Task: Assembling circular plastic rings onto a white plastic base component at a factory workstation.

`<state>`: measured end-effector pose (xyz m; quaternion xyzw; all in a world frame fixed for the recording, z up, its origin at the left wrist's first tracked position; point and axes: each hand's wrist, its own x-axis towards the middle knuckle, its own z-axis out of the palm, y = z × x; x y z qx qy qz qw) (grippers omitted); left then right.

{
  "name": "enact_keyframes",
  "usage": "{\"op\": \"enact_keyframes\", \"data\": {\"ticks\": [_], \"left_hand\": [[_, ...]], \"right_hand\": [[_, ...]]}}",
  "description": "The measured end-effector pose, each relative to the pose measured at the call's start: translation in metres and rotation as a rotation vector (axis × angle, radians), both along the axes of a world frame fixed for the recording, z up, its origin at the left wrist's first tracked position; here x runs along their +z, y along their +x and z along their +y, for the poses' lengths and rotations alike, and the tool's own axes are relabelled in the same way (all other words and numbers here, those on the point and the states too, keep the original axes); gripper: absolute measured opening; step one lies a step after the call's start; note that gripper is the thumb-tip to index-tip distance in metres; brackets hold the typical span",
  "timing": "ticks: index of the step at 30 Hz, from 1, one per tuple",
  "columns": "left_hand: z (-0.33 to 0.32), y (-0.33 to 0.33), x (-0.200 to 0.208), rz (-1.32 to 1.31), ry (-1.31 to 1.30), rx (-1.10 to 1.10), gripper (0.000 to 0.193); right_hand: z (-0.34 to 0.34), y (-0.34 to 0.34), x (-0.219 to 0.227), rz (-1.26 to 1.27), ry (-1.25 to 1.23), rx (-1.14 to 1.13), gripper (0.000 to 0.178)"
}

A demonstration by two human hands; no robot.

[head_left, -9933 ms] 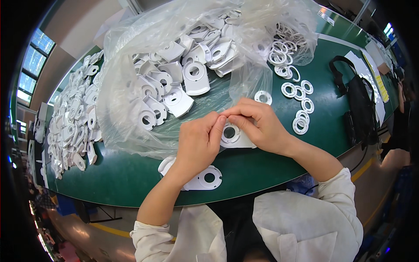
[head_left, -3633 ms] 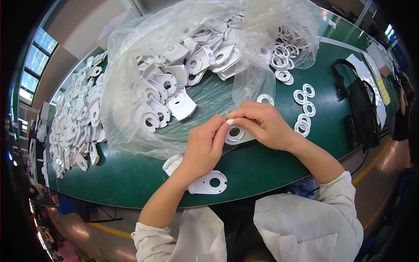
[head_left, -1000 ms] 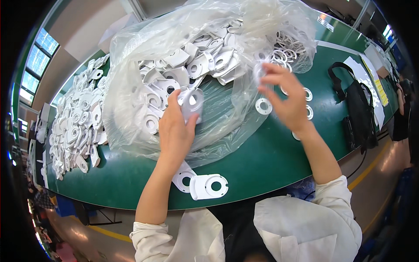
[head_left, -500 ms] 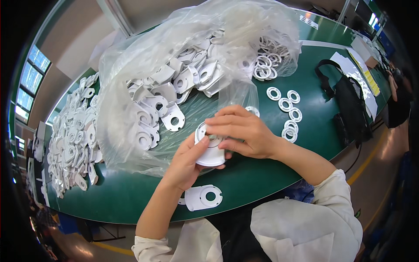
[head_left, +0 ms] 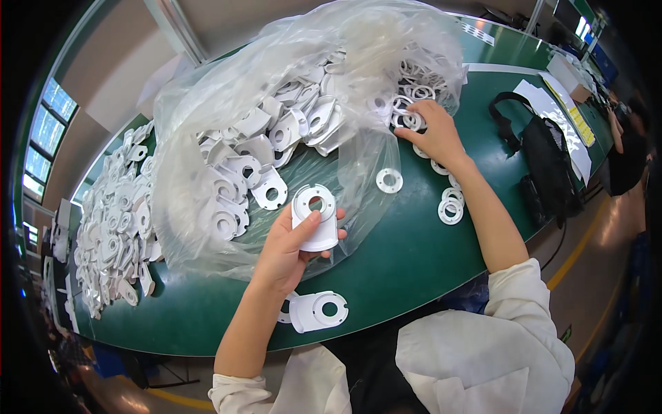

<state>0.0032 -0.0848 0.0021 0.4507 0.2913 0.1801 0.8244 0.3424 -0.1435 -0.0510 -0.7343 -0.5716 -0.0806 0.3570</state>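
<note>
Right hand (head_left: 436,136) has moved from the white, round-ended plastic plate (head_left: 324,229), held in the left hand (head_left: 281,252), to white plastic rings (head_left: 414,90); whether its fingers grip one is unclear. Ring-picking seems underway, needing a single-ring pinch.

On the surface (head_left: 414,255), left, lies a pile of plates (head_left: 114,238); beside it, a plastic bag (head_left: 179,172) holds more plates (head_left: 254,124). Loose rings (head_left: 441,212), then a carry bag (head_left: 548,155), lie right.
</note>
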Motion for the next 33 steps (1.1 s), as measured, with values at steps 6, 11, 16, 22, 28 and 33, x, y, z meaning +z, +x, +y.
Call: {"op": "enact_keyframes", "data": {"ticks": [6,11,16,22,28,33], "left_hand": [[0.001,-0.002,0.000,-0.072,-0.025,0.001,0.036],[0.002,-0.001,-0.002,-0.113,-0.075,0.001,0.041],[0.002,-0.002,-0.005,-0.127,-0.084,-0.041,0.041],[-0.004,-0.001,0.000,-0.020,-0.100,-0.100,0.039],[-0.011,0.000,0.000,-0.020,-0.136,-0.185,0.039],[-0.007,0.000,0.004,-0.080,-0.249,-0.121,0.039]], "right_hand": [[-0.028,-0.030,0.031,-0.087,-0.191,-0.001,0.047],[-0.030,-0.037,0.039,-0.026,-0.056,0.066,0.039],[-0.025,-0.099,0.055,0.258,0.284,0.189,0.021],[-0.021,-0.158,0.037,0.122,0.278,0.706,0.037],[-0.023,-0.159,0.035,0.114,0.152,0.690,0.039],[-0.022,-0.143,0.041,0.138,0.166,0.667,0.036]]}}
